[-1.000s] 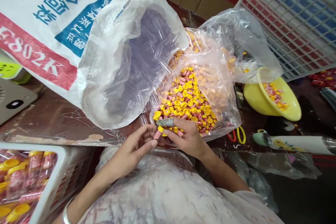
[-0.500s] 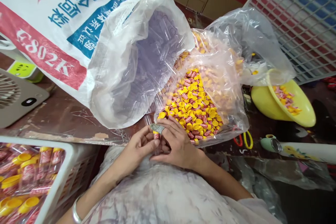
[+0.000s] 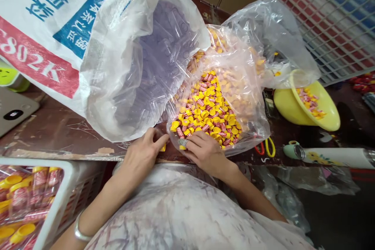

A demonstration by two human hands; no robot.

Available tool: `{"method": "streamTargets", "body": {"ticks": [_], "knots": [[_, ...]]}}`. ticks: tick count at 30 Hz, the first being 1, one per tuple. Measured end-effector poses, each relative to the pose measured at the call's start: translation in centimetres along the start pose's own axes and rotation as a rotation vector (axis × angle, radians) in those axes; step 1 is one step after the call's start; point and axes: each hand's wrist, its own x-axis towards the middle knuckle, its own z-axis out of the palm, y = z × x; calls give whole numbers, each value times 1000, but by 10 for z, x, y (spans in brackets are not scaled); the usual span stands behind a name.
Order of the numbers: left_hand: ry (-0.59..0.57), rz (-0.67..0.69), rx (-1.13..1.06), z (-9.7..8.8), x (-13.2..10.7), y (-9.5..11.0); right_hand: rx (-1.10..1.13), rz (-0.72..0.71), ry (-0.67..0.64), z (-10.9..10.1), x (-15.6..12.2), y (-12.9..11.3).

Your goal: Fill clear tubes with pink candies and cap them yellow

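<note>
My left hand (image 3: 142, 152) is at the table's front edge, thumb and fingers bent together. A yellow cap (image 3: 163, 148) shows below its thumb; what the fingers grip is hidden. To its right, my right hand (image 3: 205, 152) reaches the near edge of a clear plastic bag (image 3: 254, 121), fingers stretched loosely over the small yellow-capped, red-and-white pieces (image 3: 212, 113) there. One finger wears a grey wrap (image 3: 183, 142). Behind my left hand, a large white woven sack (image 3: 99, 101) lies with its mouth towards me, full of clear plastic tubes (image 3: 166, 58).
At lower left stands a white crate (image 3: 68, 187) of filled, yellow-capped tubes. Right of the bag are a yellow bowl (image 3: 331, 113), yellow-handled scissors (image 3: 271, 147) and a white flowered bottle (image 3: 334, 157). A wire rack (image 3: 331, 27) leans behind; a fan (image 3: 17, 111) sits left.
My hands, together around a yellow-capped tube before, have parted. The left moved left to the table edge, the right onto the pieces at the bag's edge. The view shifted slightly.
</note>
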Motion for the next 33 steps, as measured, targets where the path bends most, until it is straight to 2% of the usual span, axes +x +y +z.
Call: {"method": "streamTargets", "body": {"ticks": [5,7,10,13,16,19,23,28,33], "knots": [[130,13,-417,-6,-12,-5,-32,-4,78,14,7,3],[137,-27,-592,-9,-16,-6,57,44,188,9,6,6],[88,-80,-761,-14,-15,-3,333,154,354,-11,6,6],[35,-63,-826,-16,-12,1,528,149,335,-31,11,1],[-12,-33,-855,-17,-11,5,555,103,282,-38,19,-2],[-68,-29,-947,-19,-12,9,559,55,221,-33,26,-5],[-132,-107,-1184,-21,-11,15,527,18,249,-26,29,-12],[-53,-173,-1438,-12,-6,17,460,-92,216,-15,23,-21],[-55,-224,-1564,0,-1,20,245,-75,408,9,24,-30]]}}
